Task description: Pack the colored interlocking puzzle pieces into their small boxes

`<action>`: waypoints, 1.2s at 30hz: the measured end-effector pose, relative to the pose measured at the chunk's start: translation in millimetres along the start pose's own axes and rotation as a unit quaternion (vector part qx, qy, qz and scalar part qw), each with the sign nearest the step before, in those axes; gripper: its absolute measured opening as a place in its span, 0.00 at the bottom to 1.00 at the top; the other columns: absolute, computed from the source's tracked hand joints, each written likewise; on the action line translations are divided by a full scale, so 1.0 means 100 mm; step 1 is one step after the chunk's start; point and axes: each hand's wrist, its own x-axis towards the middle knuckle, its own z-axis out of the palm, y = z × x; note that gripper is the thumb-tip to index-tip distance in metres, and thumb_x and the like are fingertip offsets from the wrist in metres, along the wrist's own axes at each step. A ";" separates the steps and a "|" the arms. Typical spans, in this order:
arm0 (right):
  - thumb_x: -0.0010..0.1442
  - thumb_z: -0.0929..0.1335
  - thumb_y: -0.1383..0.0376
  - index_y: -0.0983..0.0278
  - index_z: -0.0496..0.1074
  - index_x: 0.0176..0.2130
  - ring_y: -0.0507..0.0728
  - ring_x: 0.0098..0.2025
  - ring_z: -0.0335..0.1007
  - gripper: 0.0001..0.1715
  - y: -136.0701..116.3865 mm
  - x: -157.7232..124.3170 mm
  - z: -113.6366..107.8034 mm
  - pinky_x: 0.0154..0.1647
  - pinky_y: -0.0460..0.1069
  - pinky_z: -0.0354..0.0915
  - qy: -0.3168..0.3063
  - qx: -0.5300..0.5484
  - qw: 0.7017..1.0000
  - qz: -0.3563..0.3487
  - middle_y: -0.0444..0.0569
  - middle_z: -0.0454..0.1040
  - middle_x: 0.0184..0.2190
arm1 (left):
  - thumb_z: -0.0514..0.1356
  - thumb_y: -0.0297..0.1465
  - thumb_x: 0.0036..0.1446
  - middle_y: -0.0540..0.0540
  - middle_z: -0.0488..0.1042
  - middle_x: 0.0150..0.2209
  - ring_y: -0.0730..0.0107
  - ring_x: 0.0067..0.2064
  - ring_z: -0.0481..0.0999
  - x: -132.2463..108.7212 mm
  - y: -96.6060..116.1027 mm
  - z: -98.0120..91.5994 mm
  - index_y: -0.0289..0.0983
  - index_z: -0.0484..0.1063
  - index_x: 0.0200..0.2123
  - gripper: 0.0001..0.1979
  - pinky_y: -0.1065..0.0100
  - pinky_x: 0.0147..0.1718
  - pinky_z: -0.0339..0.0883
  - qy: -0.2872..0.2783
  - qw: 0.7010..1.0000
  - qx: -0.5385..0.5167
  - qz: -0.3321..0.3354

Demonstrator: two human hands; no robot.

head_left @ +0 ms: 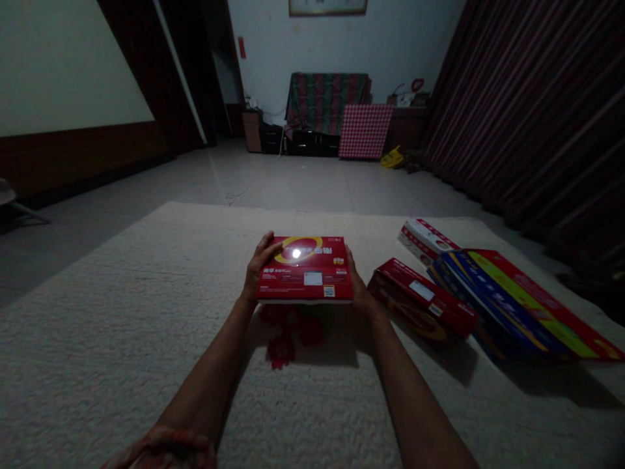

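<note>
A red cardboard box (293, 281) with a yellow ring and white lettering is held between both hands in the middle of the view. My left hand (257, 268) grips its left side, with fingers over the upper left corner. On the opposite side my right hand (360, 286) presses against the right edge, its fingers mostly hidden behind the box. A shadow falls below the box on the pale textured cover, where a red flower pattern (282, 348) shows. Just right of my right hand lies a second red box (415, 290) of similar print.
Farther right lie a blue box (493, 306), a long red and yellow-green box (541, 293) and a white and red box (422, 238). The pale cover (146, 312) spreads underneath. Beyond it, a tiled floor (312, 179) reaches a cloth-covered cabinet (327, 101). Dark curtains (527, 98) hang right.
</note>
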 end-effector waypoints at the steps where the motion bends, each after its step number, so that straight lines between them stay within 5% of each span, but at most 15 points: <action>1: 0.48 0.76 0.54 0.55 0.46 0.71 0.66 0.68 0.55 0.62 -0.05 0.00 -0.02 0.66 0.65 0.56 -0.014 0.005 1.000 0.003 0.54 0.58 0.68 | 0.65 0.40 0.54 0.42 0.61 0.67 0.52 0.67 0.60 0.02 -0.02 -0.02 0.43 0.73 0.52 0.22 0.48 0.65 0.54 -0.011 1.000 -0.011 -0.009; 10: 0.55 0.68 0.64 0.51 0.54 0.67 0.65 0.63 0.63 0.44 -0.33 0.00 -0.10 0.58 0.63 0.67 -0.006 0.122 0.992 0.032 0.49 0.57 0.69 | 0.67 0.38 0.54 0.44 0.54 0.70 0.52 0.70 0.53 0.09 0.00 -0.13 0.47 0.70 0.56 0.26 0.49 0.66 0.52 -0.072 0.996 -0.051 0.011; 21: 0.54 0.72 0.53 0.49 0.49 0.69 0.65 0.66 0.58 0.50 -0.39 -0.04 -0.02 0.60 0.63 0.65 0.048 0.061 0.997 0.005 0.50 0.60 0.67 | 0.69 0.39 0.51 0.44 0.42 0.73 0.44 0.72 0.43 -0.08 -0.01 0.04 0.45 0.63 0.64 0.37 0.44 0.67 0.47 -0.159 0.987 0.014 0.013; 32: 0.45 0.78 0.55 0.55 0.44 0.71 0.66 0.72 0.44 0.66 -0.34 0.03 -0.03 0.68 0.63 0.54 0.007 0.020 0.999 -0.047 0.55 0.45 0.72 | 0.69 0.37 0.50 0.43 0.41 0.73 0.43 0.72 0.43 -0.01 -0.01 -0.08 0.46 0.64 0.64 0.37 0.44 0.67 0.47 -0.154 0.988 0.017 0.020; 36: 0.46 0.78 0.55 0.55 0.39 0.72 0.68 0.70 0.48 0.69 -0.27 0.00 -0.05 0.65 0.66 0.55 -0.041 0.003 0.999 -0.032 0.59 0.45 0.72 | 0.69 0.35 0.50 0.45 0.44 0.73 0.43 0.72 0.44 -0.02 -0.01 -0.11 0.46 0.67 0.62 0.35 0.43 0.68 0.46 -0.127 0.991 0.018 0.029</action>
